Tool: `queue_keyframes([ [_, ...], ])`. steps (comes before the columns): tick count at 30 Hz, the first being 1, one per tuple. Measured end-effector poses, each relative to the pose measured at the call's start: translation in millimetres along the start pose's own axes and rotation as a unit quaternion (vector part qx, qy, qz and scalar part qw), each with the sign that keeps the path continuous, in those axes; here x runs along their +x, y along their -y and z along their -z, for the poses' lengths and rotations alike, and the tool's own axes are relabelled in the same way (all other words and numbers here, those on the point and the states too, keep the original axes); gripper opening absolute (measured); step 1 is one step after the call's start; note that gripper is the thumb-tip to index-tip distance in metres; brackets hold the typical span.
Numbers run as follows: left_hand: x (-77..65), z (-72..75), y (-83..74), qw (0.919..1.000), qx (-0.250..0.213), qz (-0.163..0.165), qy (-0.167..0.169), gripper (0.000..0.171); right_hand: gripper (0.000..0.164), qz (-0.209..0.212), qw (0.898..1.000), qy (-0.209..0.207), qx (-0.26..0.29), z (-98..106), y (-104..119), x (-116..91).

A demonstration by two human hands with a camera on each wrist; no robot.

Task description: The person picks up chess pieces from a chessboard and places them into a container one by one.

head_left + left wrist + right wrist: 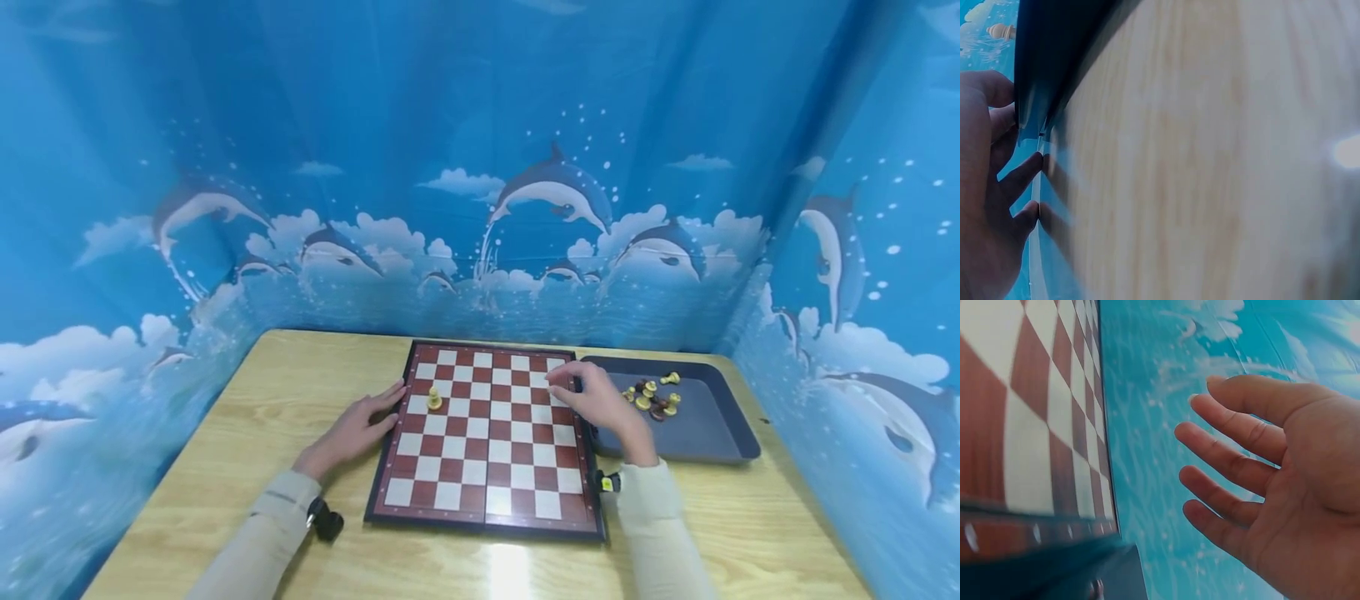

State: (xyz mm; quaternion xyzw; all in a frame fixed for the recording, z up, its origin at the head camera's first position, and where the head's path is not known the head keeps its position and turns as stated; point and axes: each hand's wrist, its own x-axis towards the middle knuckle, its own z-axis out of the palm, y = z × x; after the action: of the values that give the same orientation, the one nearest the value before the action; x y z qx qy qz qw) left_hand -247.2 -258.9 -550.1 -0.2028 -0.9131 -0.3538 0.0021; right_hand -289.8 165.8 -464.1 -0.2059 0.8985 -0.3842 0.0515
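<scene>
A red-and-white chessboard (487, 433) lies flat, with a pale yellow chess piece (434, 399) upright near its left side. My left hand (358, 431) rests at the board's left edge, its fingers and thumb touching the rim. In the left wrist view, the board's dark side (1054, 56) rises beside that hand (991, 175), and the same piece (1001, 31) shows at the upper left. Above the board's right edge hovers my right hand (598, 400). Seen from the right wrist, this hand (1272, 469) has loosely bent, spread fingers and an empty palm.
Right of the board stands a dark grey tray (712, 425), holding several chess pieces (651, 398) in yellow and dark brown, mostly heaped toward its left. All of it sits on a light wooden table (300, 375). A blue dolphin-print curtain (450, 125) surrounds the back and sides.
</scene>
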Motion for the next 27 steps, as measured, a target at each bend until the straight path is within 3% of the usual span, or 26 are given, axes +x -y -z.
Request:
queue_keyframes([
  [8, -1.6, 1.8, -3.5, 0.9999, -0.002, -0.017, -0.001, 0.053, 0.027, 0.03, 0.997, 0.055, 0.041, -27, 16, 12],
  [17, -0.4, -3.1, -1.8, 0.9999, -0.016, 0.002, -0.001, 0.054, 0.027, 0.087, 0.987, 0.122, 0.054, -40, 38, 32],
  [27, -2.1, -0.8, -1.0, 0.9999, -0.01, -0.003, -0.012, 0.053, 0.043, 0.101, 0.979, 0.164, 0.061, -61, 57, 61],
])
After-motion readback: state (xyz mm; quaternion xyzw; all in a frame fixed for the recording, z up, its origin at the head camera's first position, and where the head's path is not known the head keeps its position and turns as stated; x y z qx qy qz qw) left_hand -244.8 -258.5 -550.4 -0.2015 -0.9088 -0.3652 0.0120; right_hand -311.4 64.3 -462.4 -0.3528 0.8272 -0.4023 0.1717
